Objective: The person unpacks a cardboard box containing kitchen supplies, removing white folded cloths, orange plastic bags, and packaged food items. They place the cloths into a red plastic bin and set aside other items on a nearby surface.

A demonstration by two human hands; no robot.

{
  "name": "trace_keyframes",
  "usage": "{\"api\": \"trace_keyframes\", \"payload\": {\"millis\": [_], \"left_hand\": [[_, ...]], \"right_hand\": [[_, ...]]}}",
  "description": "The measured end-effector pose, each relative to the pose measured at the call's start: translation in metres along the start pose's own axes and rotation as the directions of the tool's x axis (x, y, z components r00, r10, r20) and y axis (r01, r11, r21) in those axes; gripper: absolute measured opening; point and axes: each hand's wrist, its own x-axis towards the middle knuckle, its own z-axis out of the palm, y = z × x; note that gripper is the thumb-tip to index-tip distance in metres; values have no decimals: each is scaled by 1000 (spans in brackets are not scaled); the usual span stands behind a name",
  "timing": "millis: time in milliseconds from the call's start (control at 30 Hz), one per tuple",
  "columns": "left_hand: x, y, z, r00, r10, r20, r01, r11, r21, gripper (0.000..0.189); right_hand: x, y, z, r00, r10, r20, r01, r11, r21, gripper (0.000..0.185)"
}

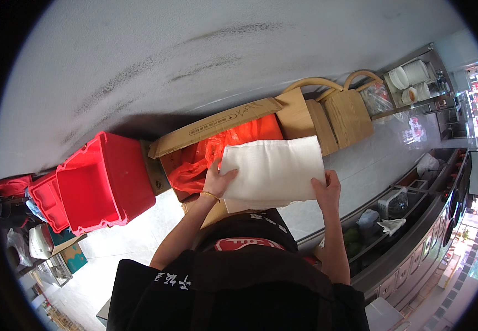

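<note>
A flat, white rectangular bundle (274, 171), perhaps folded cloth or plastic sheeting, is held out level between both hands. My left hand (219, 178) grips its left edge, thumb on top. On the opposite edge, the thumb and fingers of my right hand (328, 188) pinch the near right corner. Behind and partly beneath the bundle stands an opened cardboard box (218, 129), its far flap raised against the wall. Red plastic bags (199, 155) fill the part of the box that shows; the bundle hides the rest.
Red plastic crates (133, 182) stand at the left by the wall (160, 53). To the right are wooden chairs (346, 116) and a shelf with stacked white bowls (414, 76). A long metal counter (412, 231) runs along the right, with a fan (394, 202) on its lower shelf.
</note>
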Motion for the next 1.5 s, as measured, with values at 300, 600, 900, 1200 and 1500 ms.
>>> {"api": "trace_keyframes", "payload": {"millis": [300,600,900,1200,1500], "left_hand": [[-2,8,-29,987,158,32,-136,713,688,104],[27,134,-28,675,78,733,-310,932,186,111],[21,129,-28,902,61,428,1,990,-143,39],[0,86,-32,954,48,297,49,950,-310,43],[-25,36,-48,865,23,501,300,776,-555,43]], "right_hand": [[24,-55,-5,897,-13,441,-58,987,148,48],[23,-172,-4,685,-156,712,20,980,196,49],[66,-149,12,877,-160,454,-169,781,601,60],[-13,-86,71,782,-57,621,-293,845,447,52],[-24,-65,75,813,41,580,-359,820,445,39]]}}
